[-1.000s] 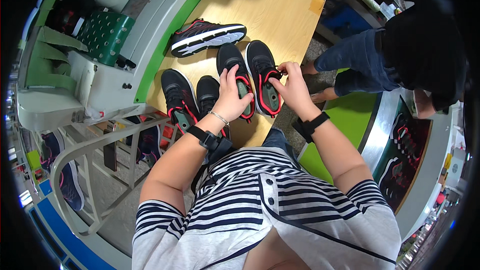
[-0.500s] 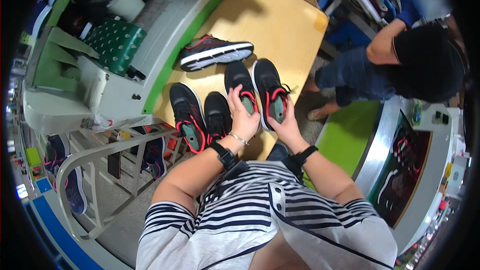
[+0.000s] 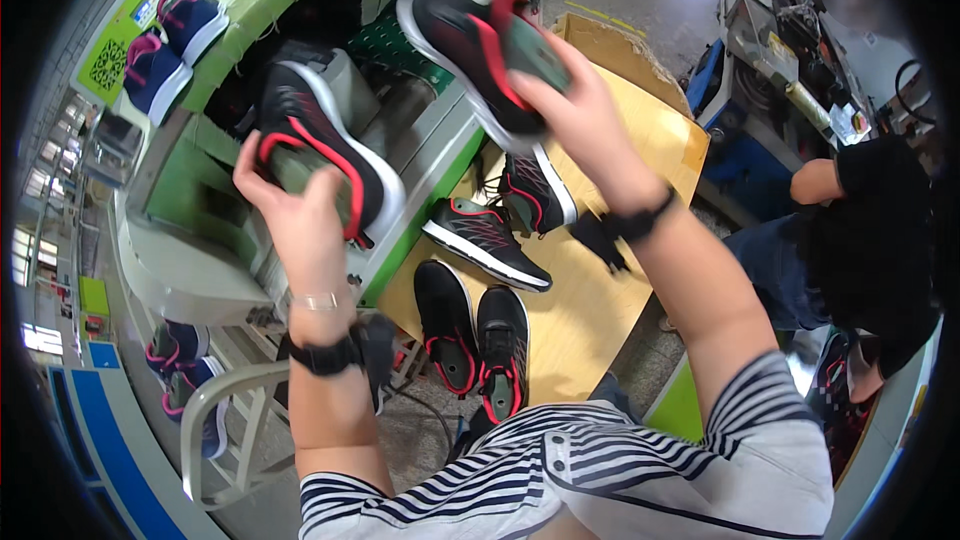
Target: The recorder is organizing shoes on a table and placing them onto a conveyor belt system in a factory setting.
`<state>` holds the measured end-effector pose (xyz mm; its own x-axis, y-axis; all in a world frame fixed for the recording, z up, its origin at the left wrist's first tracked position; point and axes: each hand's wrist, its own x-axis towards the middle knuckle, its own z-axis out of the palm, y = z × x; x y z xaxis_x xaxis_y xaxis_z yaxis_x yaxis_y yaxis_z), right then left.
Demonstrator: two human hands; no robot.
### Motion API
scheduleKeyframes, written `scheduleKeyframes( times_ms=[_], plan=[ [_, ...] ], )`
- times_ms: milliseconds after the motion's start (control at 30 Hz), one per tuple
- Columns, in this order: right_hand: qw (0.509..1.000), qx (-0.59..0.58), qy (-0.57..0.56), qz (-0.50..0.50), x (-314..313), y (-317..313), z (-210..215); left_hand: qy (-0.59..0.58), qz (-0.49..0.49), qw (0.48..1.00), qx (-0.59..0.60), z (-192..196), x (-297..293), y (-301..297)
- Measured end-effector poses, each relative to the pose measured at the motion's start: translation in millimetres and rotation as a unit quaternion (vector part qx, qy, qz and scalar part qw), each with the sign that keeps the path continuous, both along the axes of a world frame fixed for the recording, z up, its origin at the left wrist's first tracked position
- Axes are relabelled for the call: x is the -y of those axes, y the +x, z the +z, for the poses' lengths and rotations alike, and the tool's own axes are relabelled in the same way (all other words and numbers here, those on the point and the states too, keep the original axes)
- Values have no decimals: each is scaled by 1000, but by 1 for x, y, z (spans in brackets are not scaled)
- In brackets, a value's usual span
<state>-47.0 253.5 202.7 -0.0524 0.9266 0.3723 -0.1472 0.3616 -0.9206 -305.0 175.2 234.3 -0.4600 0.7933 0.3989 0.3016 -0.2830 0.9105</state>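
Observation:
Two black sneakers with red collar lining and white soles are raised in front of the machine at the left. My left hand (image 3: 298, 202) is closed around the heel end of the left sneaker (image 3: 325, 135), toe pointing away. Farther right and higher, my right hand (image 3: 580, 110) grips the other sneaker (image 3: 455, 35) by its heel end, tilted; it is blurred by motion. Below them on the wooden table (image 3: 600, 280), a black sneaker (image 3: 485, 250) and another (image 3: 538, 192) lie near each other. A third sneaker (image 3: 443, 315) and its neighbour (image 3: 502, 340) stand side by side, nearer me.
The green-edged machine (image 3: 180, 260) borders the table at left; navy-and-pink shoes (image 3: 190, 25) sit on its top. A metal rack (image 3: 235, 420) with shoes stands below it. A cardboard box (image 3: 625, 55) is at the table's far end. At right is another person (image 3: 860, 230) in black.
Both hands have lifted the two sneakers off the table and carried them up and left toward the machine. My view has swung left too.

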Motion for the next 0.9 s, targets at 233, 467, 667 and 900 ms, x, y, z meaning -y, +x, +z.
scheduleKeyframes(
  times_ms=[233, 467, 667, 900],
  plan=[
    [899, 434, 48, -44, -147, -110, -56, -27, 278, 893, -352, -47, -98, -41],
    [835, 539, 109, -22, 26, 3, -194, -176, -202, 903, -336, -188, -28, 29],
    [870, 483, -68, -72, 29, 96, -220, -373, -125, 856, -336, -266, -46, 17],
    [939, 239, -242, -53, 79, 172, -241, -585, -330, 740, -9, -224, -32, 31]
  ],
)
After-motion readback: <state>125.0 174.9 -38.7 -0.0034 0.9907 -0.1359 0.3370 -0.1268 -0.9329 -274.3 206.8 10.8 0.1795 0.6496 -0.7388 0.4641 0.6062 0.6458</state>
